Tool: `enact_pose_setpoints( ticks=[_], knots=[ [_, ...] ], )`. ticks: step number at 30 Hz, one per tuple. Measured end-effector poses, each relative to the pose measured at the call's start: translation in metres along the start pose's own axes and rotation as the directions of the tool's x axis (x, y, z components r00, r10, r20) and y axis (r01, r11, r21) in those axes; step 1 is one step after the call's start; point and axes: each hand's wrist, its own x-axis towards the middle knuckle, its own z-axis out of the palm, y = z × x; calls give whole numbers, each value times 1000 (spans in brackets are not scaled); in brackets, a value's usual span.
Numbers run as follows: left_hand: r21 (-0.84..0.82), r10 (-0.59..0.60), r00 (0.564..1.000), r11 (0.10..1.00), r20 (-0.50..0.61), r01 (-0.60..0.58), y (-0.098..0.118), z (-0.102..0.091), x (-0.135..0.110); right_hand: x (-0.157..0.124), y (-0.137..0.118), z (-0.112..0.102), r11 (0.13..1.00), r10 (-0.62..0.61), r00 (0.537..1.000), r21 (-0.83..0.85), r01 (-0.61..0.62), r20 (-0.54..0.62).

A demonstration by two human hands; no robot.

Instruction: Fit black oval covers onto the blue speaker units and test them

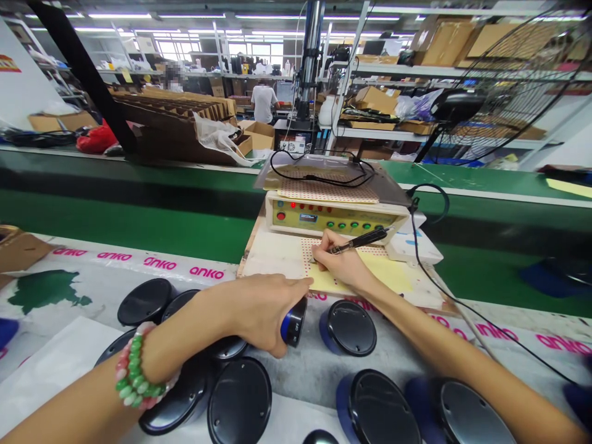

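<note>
My left hand (pixel 259 308) is wrapped round a blue and black round device (pixel 294 323) with ON and OFF lettering, tipped on its side. Its index finger reaches to the edge of a yellow sheet of small red dot stickers (pixel 328 282). In my right hand (pixel 340 264) is a black pen (pixel 363 240), its back end pointing up to the right. That hand rests on the sheet, with its fingertips by the red dots. Close to the left hand stands a blue round unit with a black disc top (pixel 351 328).
Several more black-topped units (pixel 240 401) surround my forearms. Behind the sheet sits a control box (pixel 333 216) with buttons and a red light, with sheets and a cable on top. A black cable (pixel 457 299) runs down the right. A green conveyor (pixel 139 209) crosses behind.
</note>
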Motion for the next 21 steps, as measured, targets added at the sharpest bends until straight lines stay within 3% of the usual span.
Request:
enact_pose_setpoints(
  ticks=[14, 18, 21],
  knots=[
    [1, 1, 1000, 1000, 10, -1, 0, 0, 0, -2, -4, -3, 986, -44, 998, -162, 37, -43],
    [-13, 0, 1000, 1000, 2, 0, 0, 0, 0, -2, -7, -28, 943, -86, 996, -323, 84, 9],
    [-19, 5, 1000, 1000, 0, -5, -1, 0, 0, -3, -4, -57, 881, -44, 997, -467, 71, 68]
  ],
)
